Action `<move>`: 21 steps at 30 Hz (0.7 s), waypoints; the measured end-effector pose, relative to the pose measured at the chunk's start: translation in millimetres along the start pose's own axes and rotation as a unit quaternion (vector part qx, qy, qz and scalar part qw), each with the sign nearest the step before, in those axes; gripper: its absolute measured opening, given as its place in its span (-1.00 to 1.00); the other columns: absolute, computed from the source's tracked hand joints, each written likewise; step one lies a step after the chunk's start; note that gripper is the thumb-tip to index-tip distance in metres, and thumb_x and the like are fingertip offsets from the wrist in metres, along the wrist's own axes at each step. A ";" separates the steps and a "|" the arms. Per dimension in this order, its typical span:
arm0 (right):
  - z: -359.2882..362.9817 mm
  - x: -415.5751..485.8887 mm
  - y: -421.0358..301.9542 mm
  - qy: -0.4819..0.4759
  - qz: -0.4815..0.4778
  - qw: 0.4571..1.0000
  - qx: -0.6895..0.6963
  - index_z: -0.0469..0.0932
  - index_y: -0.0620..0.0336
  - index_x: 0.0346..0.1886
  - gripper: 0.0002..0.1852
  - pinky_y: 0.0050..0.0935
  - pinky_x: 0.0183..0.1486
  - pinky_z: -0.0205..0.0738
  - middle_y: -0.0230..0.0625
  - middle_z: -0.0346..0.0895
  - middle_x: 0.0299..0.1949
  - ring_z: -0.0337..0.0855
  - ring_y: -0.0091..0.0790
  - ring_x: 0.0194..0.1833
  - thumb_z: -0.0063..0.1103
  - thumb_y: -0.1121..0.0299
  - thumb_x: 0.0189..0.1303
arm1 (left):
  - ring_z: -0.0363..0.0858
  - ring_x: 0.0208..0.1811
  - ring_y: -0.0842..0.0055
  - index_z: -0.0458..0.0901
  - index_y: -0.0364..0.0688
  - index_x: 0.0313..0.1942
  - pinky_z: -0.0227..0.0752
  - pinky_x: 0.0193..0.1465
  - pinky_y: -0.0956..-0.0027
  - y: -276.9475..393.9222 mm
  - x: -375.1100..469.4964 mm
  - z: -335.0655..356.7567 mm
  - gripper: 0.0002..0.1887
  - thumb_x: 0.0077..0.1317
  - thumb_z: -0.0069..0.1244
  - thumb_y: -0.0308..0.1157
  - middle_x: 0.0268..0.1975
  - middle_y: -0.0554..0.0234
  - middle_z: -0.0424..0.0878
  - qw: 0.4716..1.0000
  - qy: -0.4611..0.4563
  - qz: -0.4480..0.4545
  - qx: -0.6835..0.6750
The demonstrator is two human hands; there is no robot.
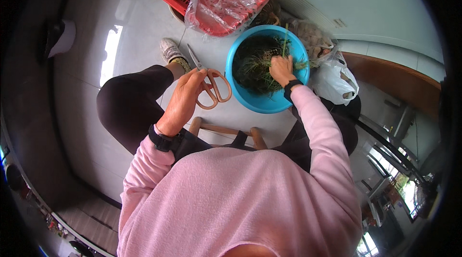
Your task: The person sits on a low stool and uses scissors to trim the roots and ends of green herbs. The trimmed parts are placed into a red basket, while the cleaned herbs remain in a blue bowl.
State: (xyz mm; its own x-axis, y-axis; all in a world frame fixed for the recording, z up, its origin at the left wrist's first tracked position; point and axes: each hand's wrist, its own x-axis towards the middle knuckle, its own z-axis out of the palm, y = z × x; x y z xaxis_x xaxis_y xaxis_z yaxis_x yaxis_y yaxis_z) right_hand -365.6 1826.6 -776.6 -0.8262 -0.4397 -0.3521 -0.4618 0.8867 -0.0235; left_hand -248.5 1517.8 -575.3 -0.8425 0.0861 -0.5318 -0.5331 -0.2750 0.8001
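My left hand (186,94) holds a pair of scissors (216,89) by the metal blades near the pivot. The scissors' loop handles, light brown, stick out to the right and a blade tip points up and away from me. Inside a light-blue plastic basin (265,107), my right hand (282,69) is closed on thin green grassy stems (263,64). One longer stalk (285,42) rises just beyond its fingers. Dark, wet-looking plant matter (245,46) fills the basin's far left part. My right fingertips are partly hidden among the stems.
Beyond the basin, a red plastic basket (182,0) and a red tray under clear plastic (223,8) stand together. A clear bag of lumpy produce (314,38) and a white plastic bag (335,82) lie at the basin's right. A wooden stool (225,129) shows between my legs.
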 end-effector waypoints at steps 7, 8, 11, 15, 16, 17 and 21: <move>-60.6 -55.0 8.2 0.097 0.050 0.979 0.171 0.55 0.34 -0.33 -0.71 0.04 -0.07 0.37 -0.03 0.59 -0.33 0.60 0.11 -0.15 0.47 0.37 0.00 | 0.51 -0.05 0.54 0.54 -0.44 0.01 0.38 0.19 0.34 -0.4 -8.0 2.0 -0.53 0.54 -0.33 -0.16 -0.08 0.14 0.58 1.000 -0.017 0.020 -0.016; -66.8 -59.7 8.2 0.119 0.047 0.973 0.193 0.53 0.36 -0.27 -0.67 0.01 -0.08 0.38 -0.01 0.59 -0.28 0.59 0.11 -0.13 0.49 0.41 -0.05 | 0.51 -0.03 0.52 0.55 -0.42 0.00 0.38 0.19 0.34 0.1 -8.7 2.2 -0.51 0.53 -0.32 -0.12 -0.10 0.14 0.57 1.000 -0.018 0.021 -0.014; -68.6 -69.3 -0.9 0.264 0.020 0.941 0.209 0.55 0.41 -0.10 -0.58 -0.07 -0.03 0.46 0.04 0.60 -0.18 0.58 0.15 -0.09 0.44 0.48 -0.06 | 0.52 -0.03 0.51 0.56 -0.41 -0.02 0.37 0.19 0.35 1.4 -9.0 1.4 -0.49 0.51 -0.29 -0.08 -0.13 0.14 0.56 0.999 -0.012 0.022 -0.028; -42.9 -76.2 -19.7 0.095 0.071 0.980 0.163 0.35 0.32 0.23 -0.35 -0.02 0.08 0.38 0.07 0.40 0.08 0.42 0.16 0.11 0.42 0.42 0.05 | 0.53 -0.06 0.51 0.55 -0.43 -0.04 0.38 0.17 0.34 2.2 -10.6 -1.5 -0.52 0.51 -0.27 -0.11 -0.13 0.15 0.57 0.999 0.017 -0.010 -0.026; -34.7 -82.1 -25.7 0.019 0.070 0.987 0.141 0.15 0.25 0.40 -0.18 0.06 0.15 0.29 0.07 0.28 0.18 0.32 0.16 0.20 0.40 0.36 0.11 | 0.53 -0.07 0.51 0.55 -0.43 -0.04 0.38 0.17 0.34 1.9 -10.9 -1.9 -0.53 0.51 -0.26 -0.12 -0.13 0.15 0.57 0.999 0.007 0.001 -0.031; -28.8 -86.0 -29.3 -0.084 0.077 0.984 0.137 0.03 0.19 0.48 -0.09 0.10 0.28 0.19 0.03 0.20 0.31 0.21 0.15 0.32 0.40 0.34 0.13 | 0.53 -0.07 0.52 0.55 -0.43 -0.04 0.38 0.16 0.34 1.7 -11.3 -2.1 -0.53 0.52 -0.26 -0.13 -0.13 0.15 0.57 0.999 0.002 0.007 -0.037; -31.1 -98.0 -37.2 -0.158 0.032 0.964 0.212 0.11 0.15 0.49 -0.16 -0.03 0.40 0.15 0.03 0.06 0.47 0.14 0.12 0.43 0.33 0.29 0.18 | 0.53 -0.08 0.53 0.54 -0.43 -0.04 0.40 0.14 0.35 -0.9 -11.4 -2.2 -0.54 0.53 -0.26 -0.14 -0.12 0.15 0.56 0.998 -0.005 0.041 -0.043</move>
State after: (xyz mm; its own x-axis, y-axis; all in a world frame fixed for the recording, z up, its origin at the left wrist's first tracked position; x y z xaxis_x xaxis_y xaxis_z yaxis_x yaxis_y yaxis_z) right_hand -277.5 1832.2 -712.1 -0.6780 -0.3762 -0.6315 -0.1853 0.9189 -0.3484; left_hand -238.2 1514.9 -570.6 -0.8837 0.0694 -0.4629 -0.4547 -0.3621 0.8137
